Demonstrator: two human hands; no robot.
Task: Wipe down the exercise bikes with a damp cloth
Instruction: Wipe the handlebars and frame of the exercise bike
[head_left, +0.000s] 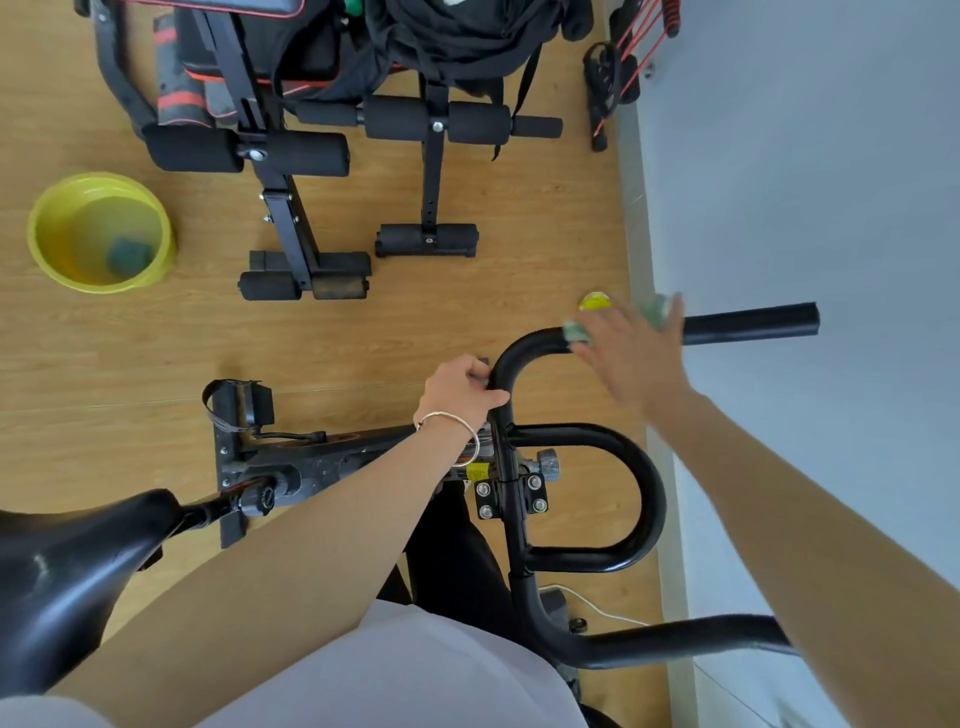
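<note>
Left grip (460, 389) wraps bend of black tubular handlebar (753, 322). Right grip (634, 353) blurred, so we cannot tell curl. It covers pale green cloth (576, 331) further along bar; bar's axis runs rightward.

Basin (52, 228) left of bench (291, 218), bike (322, 460) nearer

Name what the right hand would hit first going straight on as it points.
Probably the handlebar, whose top bend the blurred right hand overlaps with the cloth; beyond lies a small yellow item, likely lower on the floor.
</note>
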